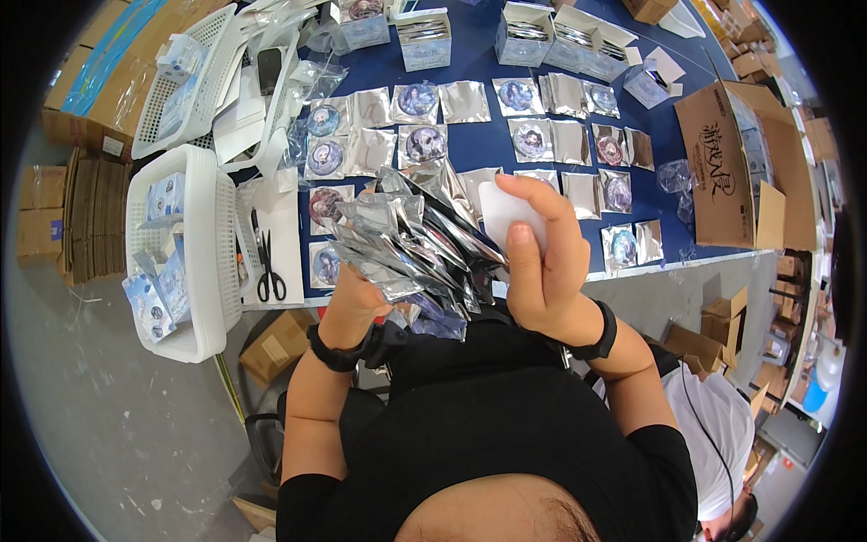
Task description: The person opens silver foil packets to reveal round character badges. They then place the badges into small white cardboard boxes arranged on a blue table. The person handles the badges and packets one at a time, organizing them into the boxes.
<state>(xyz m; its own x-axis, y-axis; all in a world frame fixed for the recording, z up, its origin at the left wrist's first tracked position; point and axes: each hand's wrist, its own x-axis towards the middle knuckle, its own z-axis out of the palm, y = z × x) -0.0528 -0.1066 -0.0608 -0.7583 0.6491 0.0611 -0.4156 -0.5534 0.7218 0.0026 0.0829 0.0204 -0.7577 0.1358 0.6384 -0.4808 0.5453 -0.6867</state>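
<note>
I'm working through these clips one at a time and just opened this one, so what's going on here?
A person at a blue table has both hands occupied: the left hand holds a thick bunch of silvery packets, and the right hand pinches a white card. Flat packets, some showing round pictures, lie in rows beyond, with small open boxes behind them. Black scissors and a white basket are at left, an open cardboard box at right.

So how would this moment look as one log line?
left hand: gripping silvery packets | right hand: holding white card | blue table: round picture badges in rows | at left: black scissors
</note>
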